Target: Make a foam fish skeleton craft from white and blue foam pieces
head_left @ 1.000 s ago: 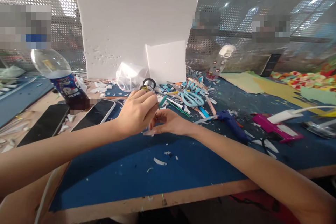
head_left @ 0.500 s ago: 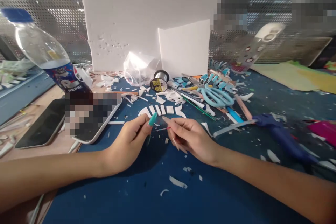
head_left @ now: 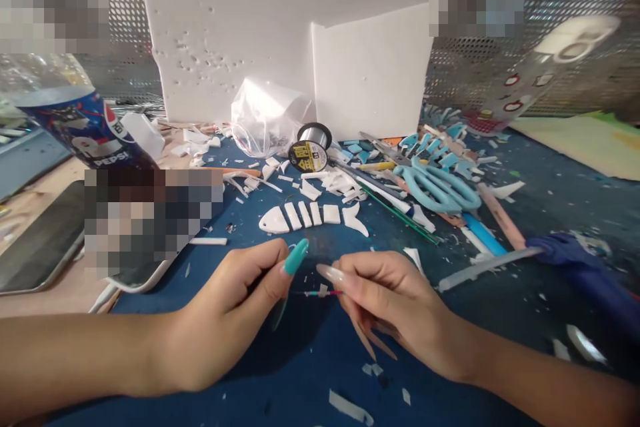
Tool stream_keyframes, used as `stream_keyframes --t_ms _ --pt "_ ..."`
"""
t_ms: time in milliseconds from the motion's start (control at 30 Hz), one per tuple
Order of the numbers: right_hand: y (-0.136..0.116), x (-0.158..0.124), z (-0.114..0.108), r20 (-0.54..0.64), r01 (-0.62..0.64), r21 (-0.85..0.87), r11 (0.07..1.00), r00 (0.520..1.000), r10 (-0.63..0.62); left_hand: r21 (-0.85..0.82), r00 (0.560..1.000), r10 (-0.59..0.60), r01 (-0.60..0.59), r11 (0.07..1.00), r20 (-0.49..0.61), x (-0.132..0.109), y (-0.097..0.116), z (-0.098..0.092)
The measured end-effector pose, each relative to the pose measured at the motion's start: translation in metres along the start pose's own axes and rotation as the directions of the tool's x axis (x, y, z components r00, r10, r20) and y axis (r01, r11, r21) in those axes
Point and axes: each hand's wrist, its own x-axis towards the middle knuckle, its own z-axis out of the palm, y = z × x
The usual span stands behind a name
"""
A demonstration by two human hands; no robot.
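My left hand [head_left: 240, 310], with a long teal nail, is closed in a thumb-and-finger pinch over the blue work surface. What it pinches is too fine to make out. Facing it a short gap away, my right hand [head_left: 400, 307] pinches a thin red-and-teal stick [head_left: 313, 293] that points toward the left hand. Just beyond both hands lies a white fish cut into segments [head_left: 305, 215]: head, several narrow body pieces and a tail, laid in a row with small gaps. A spool of clear line [head_left: 311, 148] stands behind the fish.
Blue-handled scissors [head_left: 437, 185], pens, a glue gun [head_left: 575, 267] and white scraps [head_left: 350, 407] lie around. At left are a Pepsi bottle [head_left: 95, 137] and two phones, one dark [head_left: 45, 240]. White foam boards [head_left: 370, 80] and a plastic bag [head_left: 267, 117] stand behind.
The view has shifted, so both hands appear nearer and lower, and the whole segmented fish now shows beyond them. Both hands keep their pinch, a little farther apart in the picture.
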Motion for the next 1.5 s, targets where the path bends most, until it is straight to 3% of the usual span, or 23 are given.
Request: stream_keyframes --t_ms 333,533,1067,1500 --pt "0.0026 -0.0015 -0.0022 0.040 -0.025 -0.053 0.998 0.999 0.028 0.043 0.984 0.086 -0.094 0.995 0.157 0.0011 0.0062 -0.0026" --pt "0.0002 -0.0025 -0.0027 0.060 -0.029 -0.138 0.990 0.998 0.037 0.047 0.981 0.088 -0.098 0.994 0.172 0.0008 0.0077 -0.0035" --pt "-0.0022 -0.0023 -0.0009 0.010 -0.031 -0.057 0.998 0.999 0.031 0.026 0.986 0.026 -0.031 0.999 0.162 0.0020 0.0056 -0.0023" --pt "-0.0029 -0.0023 -0.0017 0.026 -0.059 -0.075 0.995 0.998 0.061 0.095 0.981 0.038 -0.057 0.994 0.192 0.0041 0.0093 -0.0031"
